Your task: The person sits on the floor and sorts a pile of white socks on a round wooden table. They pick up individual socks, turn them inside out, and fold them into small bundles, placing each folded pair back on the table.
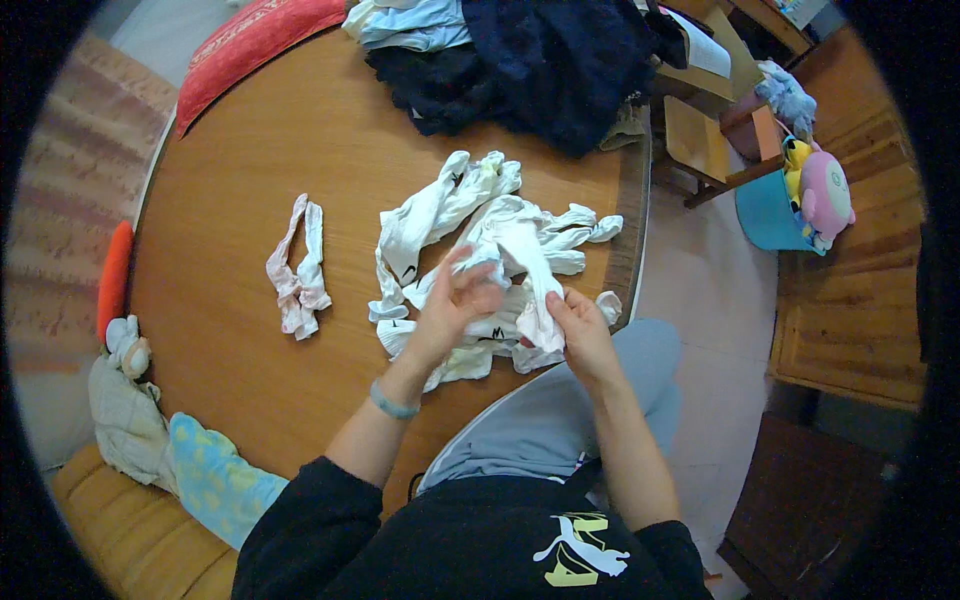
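My right hand point(586, 334) grips a white sock point(534, 259) by one end, thumb on top. The rest of this sock stretches up and away over a heap of white socks point(427, 217), several with black marks. My left hand point(457, 296) is blurred, its fingers spread above the heap beside the held sock; nothing shows in its grasp. Apart from the heap, to the left, a pair of pinkish-white socks point(300, 277) lies on the brown wooden surface point(217, 247).
Dark clothing point(555, 67) and light blue folded cloth point(416, 26) are piled at the far side. A red cushion point(255, 45) borders the far left. A wooden chair point(697, 142) and a blue bin point(772, 214) with plush toys stand on the floor at right.
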Demonstrator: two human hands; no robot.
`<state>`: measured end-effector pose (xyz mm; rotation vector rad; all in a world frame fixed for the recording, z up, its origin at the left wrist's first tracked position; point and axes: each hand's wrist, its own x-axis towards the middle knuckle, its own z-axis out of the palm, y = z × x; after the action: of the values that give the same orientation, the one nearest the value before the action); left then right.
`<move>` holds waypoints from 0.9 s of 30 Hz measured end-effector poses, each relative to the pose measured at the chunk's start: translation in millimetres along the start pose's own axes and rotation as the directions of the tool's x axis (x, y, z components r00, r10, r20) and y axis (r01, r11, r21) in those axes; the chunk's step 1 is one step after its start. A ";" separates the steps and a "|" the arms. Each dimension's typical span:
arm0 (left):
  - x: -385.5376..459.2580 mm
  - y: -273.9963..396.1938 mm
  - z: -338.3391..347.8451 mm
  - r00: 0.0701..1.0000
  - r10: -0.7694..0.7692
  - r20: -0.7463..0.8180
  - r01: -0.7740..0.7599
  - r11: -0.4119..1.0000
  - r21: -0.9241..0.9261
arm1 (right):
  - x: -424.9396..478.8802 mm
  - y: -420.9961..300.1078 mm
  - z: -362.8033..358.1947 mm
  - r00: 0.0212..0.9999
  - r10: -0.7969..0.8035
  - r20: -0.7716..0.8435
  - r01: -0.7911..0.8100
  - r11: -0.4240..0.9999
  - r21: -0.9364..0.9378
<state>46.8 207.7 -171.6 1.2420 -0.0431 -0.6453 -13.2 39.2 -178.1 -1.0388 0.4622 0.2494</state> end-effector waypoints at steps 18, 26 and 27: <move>11.0 2.8 3.8 0.943 0.171 -0.285 -0.205 0.974 -0.095 | -14.6 12.0 -68.3 0.597 -0.735 -0.321 -0.158 0.284 -0.946; 18.4 19.2 20.8 0.920 0.255 -0.297 -0.304 0.943 -0.135 | -17.4 -1.4 -60.4 0.897 -0.396 -0.195 0.242 0.811 -0.532; 22.4 12.7 23.7 0.919 0.238 -0.314 -0.293 0.946 -0.140 | -25.5 -12.6 -45.4 0.919 -0.367 -0.146 0.305 0.893 -0.330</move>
<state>62.0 178.7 -159.1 1.1148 0.0923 -0.2164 -41.7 -6.1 -175.4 -1.4337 0.4263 -0.1062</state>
